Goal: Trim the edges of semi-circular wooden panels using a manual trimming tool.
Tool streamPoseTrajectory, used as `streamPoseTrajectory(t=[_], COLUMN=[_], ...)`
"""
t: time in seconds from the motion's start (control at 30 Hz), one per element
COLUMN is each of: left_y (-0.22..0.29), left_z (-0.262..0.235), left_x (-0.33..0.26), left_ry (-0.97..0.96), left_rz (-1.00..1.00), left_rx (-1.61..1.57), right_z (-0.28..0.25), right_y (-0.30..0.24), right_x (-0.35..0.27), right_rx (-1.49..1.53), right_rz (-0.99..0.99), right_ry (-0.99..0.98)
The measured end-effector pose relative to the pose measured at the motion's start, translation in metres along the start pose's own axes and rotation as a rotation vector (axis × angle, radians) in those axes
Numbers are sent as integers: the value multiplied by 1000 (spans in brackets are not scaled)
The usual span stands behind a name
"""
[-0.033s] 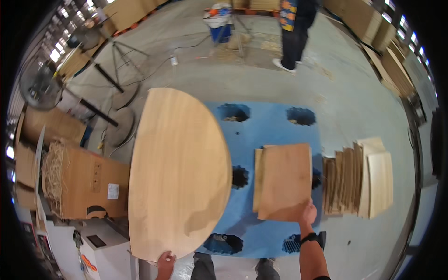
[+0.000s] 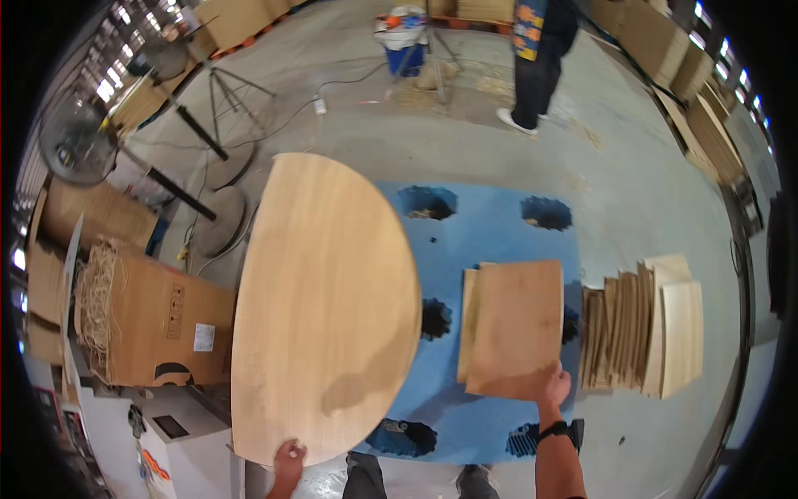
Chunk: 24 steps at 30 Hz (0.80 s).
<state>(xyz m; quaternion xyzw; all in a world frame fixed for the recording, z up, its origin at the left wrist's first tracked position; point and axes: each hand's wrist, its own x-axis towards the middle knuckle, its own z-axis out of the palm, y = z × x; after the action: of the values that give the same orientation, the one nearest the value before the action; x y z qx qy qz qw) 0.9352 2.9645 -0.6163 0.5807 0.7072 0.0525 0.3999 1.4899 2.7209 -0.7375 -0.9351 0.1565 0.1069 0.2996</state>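
A large half-round wooden board (image 2: 324, 283) lies left of centre, its curved side overlapping the blue pallet (image 2: 449, 249). At the board's near edge is my left hand (image 2: 288, 460), fingers curled in, whatever they hold too small to make out. Near the pallet's right side lies a reddish-brown wooden sheet (image 2: 517, 324) on top of a paler sheet (image 2: 468, 320), which shows along the left. My right hand (image 2: 557, 387), with a dark band on its wrist, grips the reddish sheet at its near right corner.
Right of the pallet stands a row of thin wooden sheets (image 2: 619, 333). A cardboard box (image 2: 166, 320) with stringy packing fills the left, near fans on stands (image 2: 79, 145). Farther off are a blue bucket (image 2: 405, 58) and a standing person (image 2: 536, 79). The pallet has several dark holes.
The whole scene has shifted slightly rightward in view. My left hand sits a little farther in over the board's near edge. My right hand keeps its grip on the sheet's corner.
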Motion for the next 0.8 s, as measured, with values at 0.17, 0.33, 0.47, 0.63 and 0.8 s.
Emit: streamPoseTrajectory(t=[0.17,0.33,0.47,0.63,0.8], left_y=[-26,-32,22,-14,-34], left_z=[-48,-73,-81,-98,-101], left_x=[164,284,319,364,378], left_ry=[162,319,226,147,163], left_rz=[63,130,-58,70,78], left_rx=[118,273,262,266,68], right_z=[64,132,191,216,234], right_y=[25,-96,-135,-160,-148], right_x=[-29,-173,-224,-250,-224], right_rx=[-293,477,342,251,191], right_rz=[-432,-145,-200,-257,-138], right_ry=[134,-576,-544,-430,-527])
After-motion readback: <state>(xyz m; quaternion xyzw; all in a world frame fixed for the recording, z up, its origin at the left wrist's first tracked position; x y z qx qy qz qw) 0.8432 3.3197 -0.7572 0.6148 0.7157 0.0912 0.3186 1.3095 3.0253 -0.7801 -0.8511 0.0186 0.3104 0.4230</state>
